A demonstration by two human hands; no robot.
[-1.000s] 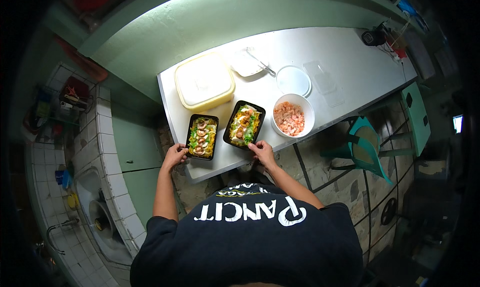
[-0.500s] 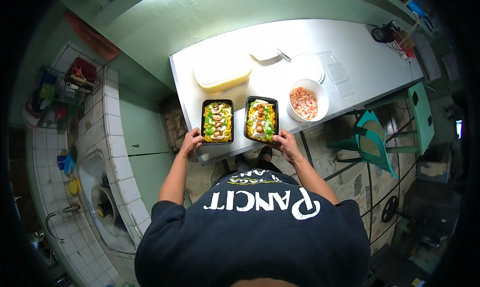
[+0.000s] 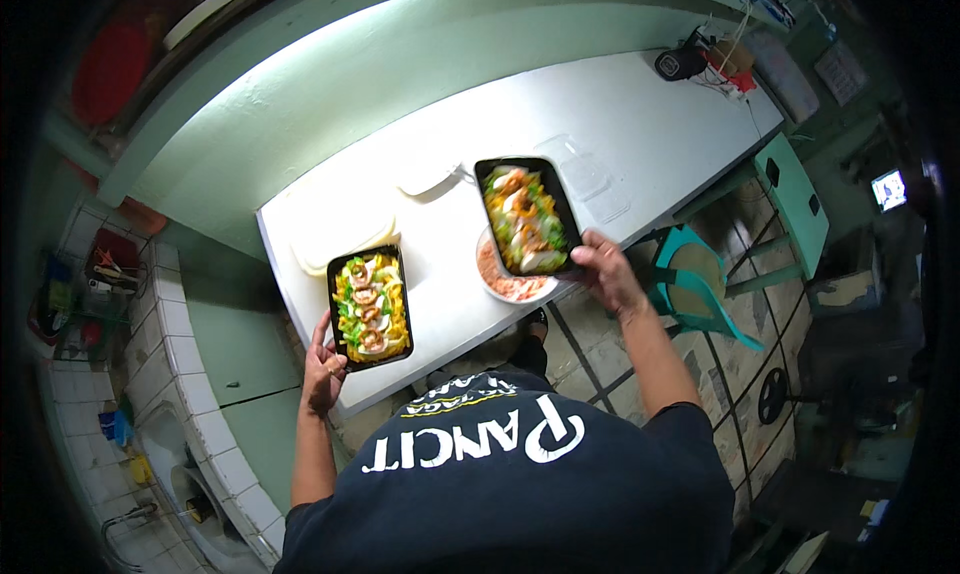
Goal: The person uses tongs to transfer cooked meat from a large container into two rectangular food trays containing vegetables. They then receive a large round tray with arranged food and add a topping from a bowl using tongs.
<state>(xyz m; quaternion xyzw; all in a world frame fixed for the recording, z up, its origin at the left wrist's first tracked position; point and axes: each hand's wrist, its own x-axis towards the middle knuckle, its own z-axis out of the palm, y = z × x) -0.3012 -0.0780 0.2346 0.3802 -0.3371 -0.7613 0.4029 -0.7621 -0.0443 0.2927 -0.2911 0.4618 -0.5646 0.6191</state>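
At the table's left front corner, my left hand point(image 3: 322, 372) grips the lower left edge of a black food tray point(image 3: 372, 309). In it are yellow noodles topped with green leaves, whitish slices and a row of shrimp. My right hand point(image 3: 606, 274) pinches the lower right corner of a second black tray point(image 3: 522, 214) with similar food. This one is lifted and tilted, and partly covers a white tub point(image 3: 540, 296) of pink shrimp point(image 3: 505, 282) on the table.
Behind the left tray stands a pale yellow container point(image 3: 318, 236), and farther back lies a white dish point(image 3: 428, 177). Clear plastic lids point(image 3: 590, 174) are on the white table point(image 3: 440, 274). A green chair point(image 3: 690, 269) is at the right, a tiled sink point(image 3: 165, 424) at the left.
Both trays have come up off the table, the right one higher and over the shrimp tub. My view has turned, so the table appears farther left and tilted.
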